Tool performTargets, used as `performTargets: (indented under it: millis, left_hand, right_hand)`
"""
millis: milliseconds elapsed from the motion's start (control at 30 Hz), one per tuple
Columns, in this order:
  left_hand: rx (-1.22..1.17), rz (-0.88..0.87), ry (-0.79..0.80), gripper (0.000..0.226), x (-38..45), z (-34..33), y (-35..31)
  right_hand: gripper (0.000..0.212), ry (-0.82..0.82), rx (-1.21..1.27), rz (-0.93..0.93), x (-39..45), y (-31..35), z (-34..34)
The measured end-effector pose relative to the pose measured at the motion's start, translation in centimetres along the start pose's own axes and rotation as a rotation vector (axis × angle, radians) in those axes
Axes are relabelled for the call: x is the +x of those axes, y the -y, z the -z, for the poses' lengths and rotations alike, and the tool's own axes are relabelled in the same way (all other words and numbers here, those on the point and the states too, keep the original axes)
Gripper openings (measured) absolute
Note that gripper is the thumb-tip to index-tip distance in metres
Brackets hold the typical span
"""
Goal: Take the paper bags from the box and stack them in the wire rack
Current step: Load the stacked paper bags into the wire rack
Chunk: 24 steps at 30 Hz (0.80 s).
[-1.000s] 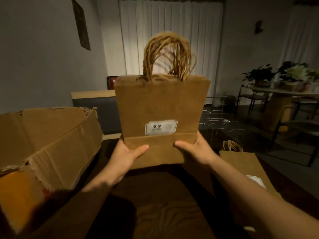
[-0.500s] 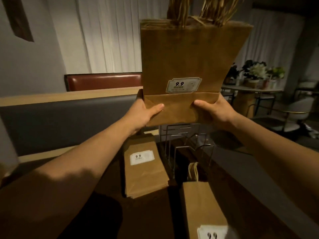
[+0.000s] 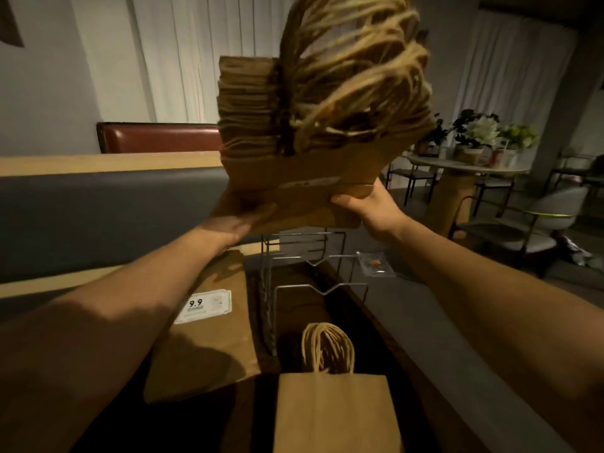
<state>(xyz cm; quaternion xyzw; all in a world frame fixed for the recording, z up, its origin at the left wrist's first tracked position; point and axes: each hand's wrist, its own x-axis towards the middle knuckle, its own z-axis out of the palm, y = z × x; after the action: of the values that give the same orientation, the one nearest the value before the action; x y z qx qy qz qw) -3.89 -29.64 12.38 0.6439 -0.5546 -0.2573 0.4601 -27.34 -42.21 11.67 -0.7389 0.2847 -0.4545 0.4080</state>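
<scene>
bags: thick brown paper bundle [image 3: 261, 125], rope loops on top, tipped near | hands: left [image 3: 242, 220] and right [image 3: 366, 204] each grip its bottom; two | rack: one wire rack [image 3: 313, 279] below | other piles: two

White curtains [image 3: 170, 57] hang at 11 o'clock above a red-brown cushioned backrest [image 3: 160, 137], with a grey padded bench back [image 3: 98, 217] below it. At 3 o'clock a round side table [image 3: 464, 166] carries potted plants [image 3: 483, 132], and a grey chair [image 3: 542, 220] stands just beside it. A small clear packet [image 3: 376, 264] lies near centre.
</scene>
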Motion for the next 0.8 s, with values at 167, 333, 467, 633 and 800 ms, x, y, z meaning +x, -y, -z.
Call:
performTargets:
  millis: [167,333,467,633,800]
  left_hand:
    - [0.023,0.088,0.08,0.068,0.7,-2.2,2.7]
    - [-0.001,0.089,0.069,0.025,2.3,-2.7,3.6]
    - [-0.278,0.075,0.129,0.043,3.8,-2.5,3.9]
    - [-0.248,0.008,0.192,0.058,4.5,-1.4,5.3]
    - [-0.378,0.151,0.115,0.045,3.9,-2.6,7.1]
  right_hand:
    - [0.085,0.029,0.048,-0.08,-0.8,-4.3,0.4]
    - [0.087,0.071,0.153,-0.125,-0.7,-7.3,0.1]
    - [0.079,0.068,0.245,-0.12,-0.3,-7.5,0.1]
    - [0.075,0.103,0.255,-0.112,-0.4,-7.2,-0.2]
    - [0.055,0.077,0.362,-0.235,-1.4,-9.3,-0.7]
